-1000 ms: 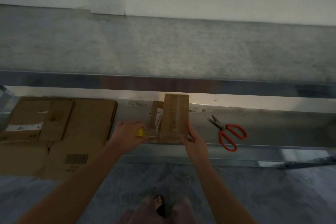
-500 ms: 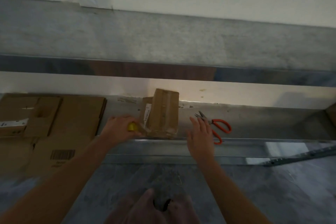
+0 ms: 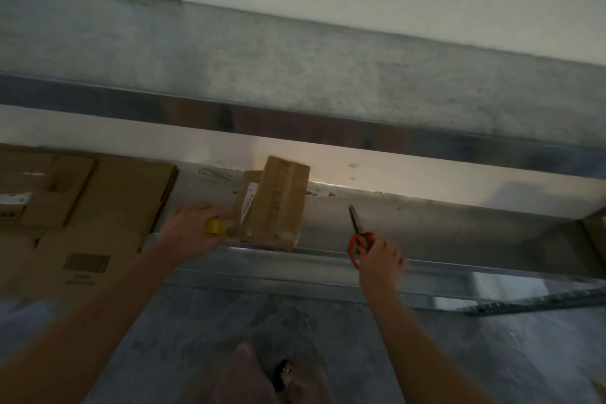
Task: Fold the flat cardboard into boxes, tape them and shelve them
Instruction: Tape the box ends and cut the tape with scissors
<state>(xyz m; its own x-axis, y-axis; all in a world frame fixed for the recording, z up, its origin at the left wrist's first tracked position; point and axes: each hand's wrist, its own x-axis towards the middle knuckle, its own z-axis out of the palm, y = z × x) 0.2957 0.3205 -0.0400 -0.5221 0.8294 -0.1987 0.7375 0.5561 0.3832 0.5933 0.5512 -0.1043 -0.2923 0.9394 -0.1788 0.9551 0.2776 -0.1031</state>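
Gripping the yellow tape roll [image 3: 213, 226], the left hand [image 3: 191, 234] sits against the small cardboard box [image 3: 277, 203], upright on the lower shelf [image 3: 459, 233]; right hand [image 3: 380, 257] clutches the red scissors [image 3: 355, 221] alongside; flat cardboard [image 3: 108, 207] lies left.

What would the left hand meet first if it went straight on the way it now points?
Probably the small taped brown cardboard box; the left hand, holding a yellow tape roll, points at it.
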